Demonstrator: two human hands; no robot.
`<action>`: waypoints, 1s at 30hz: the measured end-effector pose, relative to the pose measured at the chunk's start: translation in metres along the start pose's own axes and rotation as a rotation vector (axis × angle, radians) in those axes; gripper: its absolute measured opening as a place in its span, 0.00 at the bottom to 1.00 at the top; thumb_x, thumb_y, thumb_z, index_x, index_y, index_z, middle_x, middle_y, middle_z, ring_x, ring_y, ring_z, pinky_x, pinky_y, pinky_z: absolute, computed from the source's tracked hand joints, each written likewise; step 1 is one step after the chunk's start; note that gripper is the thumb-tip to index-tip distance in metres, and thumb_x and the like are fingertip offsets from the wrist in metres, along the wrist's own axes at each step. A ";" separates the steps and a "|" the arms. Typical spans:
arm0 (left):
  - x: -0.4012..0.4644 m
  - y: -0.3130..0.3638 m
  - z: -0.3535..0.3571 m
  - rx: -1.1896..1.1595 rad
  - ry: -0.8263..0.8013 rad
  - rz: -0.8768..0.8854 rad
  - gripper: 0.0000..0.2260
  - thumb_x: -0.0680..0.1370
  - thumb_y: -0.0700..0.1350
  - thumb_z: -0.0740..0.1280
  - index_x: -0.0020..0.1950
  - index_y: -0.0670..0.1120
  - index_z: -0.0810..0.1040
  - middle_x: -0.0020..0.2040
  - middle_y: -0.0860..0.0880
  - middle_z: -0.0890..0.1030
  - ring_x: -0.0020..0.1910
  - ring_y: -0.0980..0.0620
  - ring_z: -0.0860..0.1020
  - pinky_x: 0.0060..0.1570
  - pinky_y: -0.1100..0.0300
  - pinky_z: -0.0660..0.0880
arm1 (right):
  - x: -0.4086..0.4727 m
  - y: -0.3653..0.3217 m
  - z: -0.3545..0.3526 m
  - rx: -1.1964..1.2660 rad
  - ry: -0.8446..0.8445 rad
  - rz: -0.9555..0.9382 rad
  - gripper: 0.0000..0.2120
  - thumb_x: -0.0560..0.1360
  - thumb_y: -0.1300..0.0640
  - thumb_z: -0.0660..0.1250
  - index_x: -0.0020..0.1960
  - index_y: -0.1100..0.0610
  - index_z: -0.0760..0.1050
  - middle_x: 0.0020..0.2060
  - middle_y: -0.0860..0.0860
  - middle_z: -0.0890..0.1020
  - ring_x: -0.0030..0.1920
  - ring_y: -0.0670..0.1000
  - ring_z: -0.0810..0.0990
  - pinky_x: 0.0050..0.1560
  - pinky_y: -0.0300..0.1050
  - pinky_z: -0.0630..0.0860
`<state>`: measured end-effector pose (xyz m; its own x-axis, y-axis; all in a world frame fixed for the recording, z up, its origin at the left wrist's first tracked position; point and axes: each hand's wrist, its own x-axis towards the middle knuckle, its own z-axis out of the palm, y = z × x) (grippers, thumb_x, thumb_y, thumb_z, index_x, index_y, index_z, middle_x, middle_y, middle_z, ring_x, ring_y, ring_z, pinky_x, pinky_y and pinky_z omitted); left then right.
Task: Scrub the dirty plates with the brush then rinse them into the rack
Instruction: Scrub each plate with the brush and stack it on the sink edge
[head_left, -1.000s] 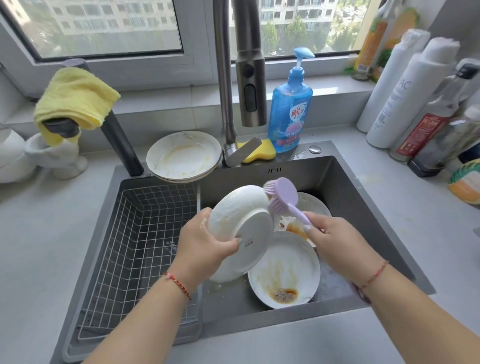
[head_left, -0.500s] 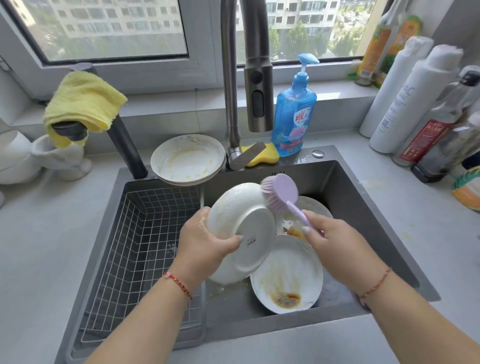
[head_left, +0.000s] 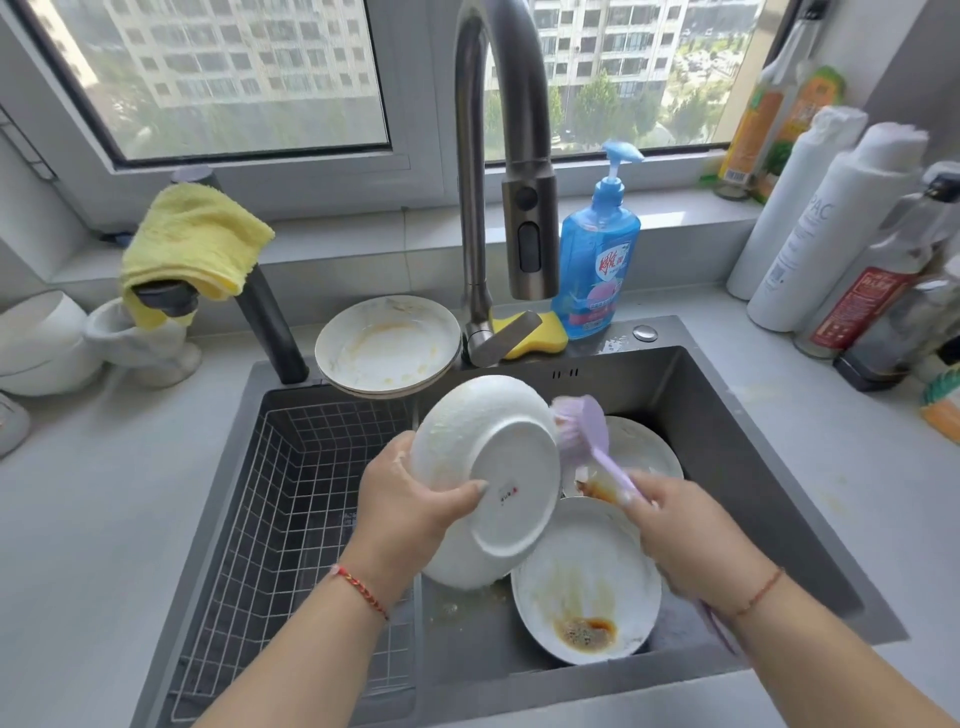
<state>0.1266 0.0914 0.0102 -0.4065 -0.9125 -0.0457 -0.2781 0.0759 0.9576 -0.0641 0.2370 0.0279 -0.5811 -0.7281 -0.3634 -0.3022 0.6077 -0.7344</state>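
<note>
My left hand (head_left: 415, 509) grips a white plate (head_left: 498, 467) by its rim, tilted over the sink with its underside toward me. My right hand (head_left: 691, 535) holds the lilac brush (head_left: 584, 426) by its handle; the bristle head touches the plate's upper right edge. Below lies a dirty plate (head_left: 587, 571) with brown sauce, and behind the brush another stained plate (head_left: 641, 447). The wire rack (head_left: 291, 499) fills the sink's left half.
A stack of smeared plates (head_left: 387, 345) sits on the sink's back ledge beside the faucet (head_left: 514, 171). Blue dish soap (head_left: 597, 260) and a yellow sponge (head_left: 545, 338) stand behind. Bottles (head_left: 831, 228) crowd the right counter; a yellow cloth (head_left: 192, 239) hangs at left.
The brush head has slid along the held plate's upper right edge, and the plate has tilted slightly. The camera moved closer.
</note>
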 end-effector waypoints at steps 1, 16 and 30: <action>0.002 0.000 -0.001 -0.049 0.023 -0.009 0.18 0.64 0.36 0.81 0.47 0.48 0.78 0.43 0.51 0.83 0.40 0.58 0.83 0.37 0.65 0.80 | 0.003 0.008 0.006 0.161 -0.058 0.106 0.09 0.80 0.55 0.59 0.54 0.54 0.77 0.24 0.50 0.67 0.20 0.48 0.62 0.22 0.38 0.61; 0.011 -0.003 0.024 -0.527 -0.012 -0.124 0.34 0.55 0.46 0.82 0.59 0.44 0.77 0.52 0.42 0.85 0.53 0.40 0.83 0.53 0.40 0.80 | 0.026 0.015 0.049 0.698 0.073 0.210 0.29 0.61 0.48 0.80 0.49 0.60 0.67 0.30 0.55 0.70 0.20 0.47 0.66 0.24 0.41 0.66; 0.020 0.021 0.014 0.234 -0.354 0.042 0.18 0.63 0.46 0.81 0.47 0.50 0.79 0.44 0.53 0.82 0.42 0.56 0.82 0.41 0.59 0.81 | 0.047 -0.019 -0.026 -0.297 0.007 -0.255 0.31 0.60 0.50 0.81 0.52 0.50 0.64 0.41 0.47 0.76 0.38 0.47 0.76 0.34 0.40 0.72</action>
<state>0.1005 0.0804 0.0250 -0.6840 -0.7155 -0.1421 -0.4283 0.2363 0.8722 -0.1053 0.1998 0.0394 -0.4636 -0.8663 -0.1860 -0.6425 0.4732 -0.6027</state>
